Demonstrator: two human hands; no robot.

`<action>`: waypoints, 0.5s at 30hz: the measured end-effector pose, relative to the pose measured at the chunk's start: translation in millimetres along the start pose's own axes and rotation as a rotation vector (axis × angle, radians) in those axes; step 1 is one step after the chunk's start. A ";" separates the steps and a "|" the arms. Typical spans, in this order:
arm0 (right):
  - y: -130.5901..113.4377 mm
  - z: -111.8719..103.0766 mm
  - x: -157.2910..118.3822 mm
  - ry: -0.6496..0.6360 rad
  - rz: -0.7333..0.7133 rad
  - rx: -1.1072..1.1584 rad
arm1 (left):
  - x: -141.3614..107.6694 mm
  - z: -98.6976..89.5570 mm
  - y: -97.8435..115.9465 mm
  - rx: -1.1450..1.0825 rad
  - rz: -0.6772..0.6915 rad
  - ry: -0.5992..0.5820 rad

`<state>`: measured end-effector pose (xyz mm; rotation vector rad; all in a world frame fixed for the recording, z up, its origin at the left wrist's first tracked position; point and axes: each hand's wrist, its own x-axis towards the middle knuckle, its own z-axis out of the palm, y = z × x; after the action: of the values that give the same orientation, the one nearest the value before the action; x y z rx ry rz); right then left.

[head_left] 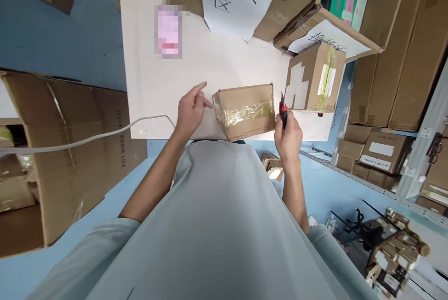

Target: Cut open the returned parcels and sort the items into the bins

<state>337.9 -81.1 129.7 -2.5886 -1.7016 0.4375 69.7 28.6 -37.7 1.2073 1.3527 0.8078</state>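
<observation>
And here's the left hand, holding nothing, fingers extended, right by the near carton's left end; contact is hard to call! Centre stage, that taped carton lies at the front edge of the white table. Then the right hand, wrapped round a red-and-black knife, blade up, and finally a labelled box.

The lone camera sits on the person's head, facing forward and steeply down; the grey shirt looms closest, filling the lower middle; the left hand and right hand lie farther out, over the pale surface; the wide view also catches floor and shelving at the sides.
</observation>
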 end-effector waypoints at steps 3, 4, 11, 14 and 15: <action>-17.4 2.3 -21.3 -0.049 0.033 0.165 | 8.4 -10.8 50.8 0.013 0.132 -0.175; -22.6 4.8 -28.2 -0.064 0.033 0.231 | 11.7 -11.5 63.2 0.043 0.171 -0.277; -53.7 24.6 -65.9 -0.232 0.061 0.426 | 34.4 -4.0 69.3 0.147 0.210 -0.504; -66.7 28.9 -67.7 -0.291 0.003 0.398 | 39.6 -4.6 63.6 0.165 0.188 -0.506; -70.7 29.5 -66.4 -0.303 -0.017 0.385 | 40.5 -5.2 63.1 0.170 0.184 -0.507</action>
<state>242.8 -116.3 127.7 -2.3154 -1.5196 1.0844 82.6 83.7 11.6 1.5614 0.9152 0.4686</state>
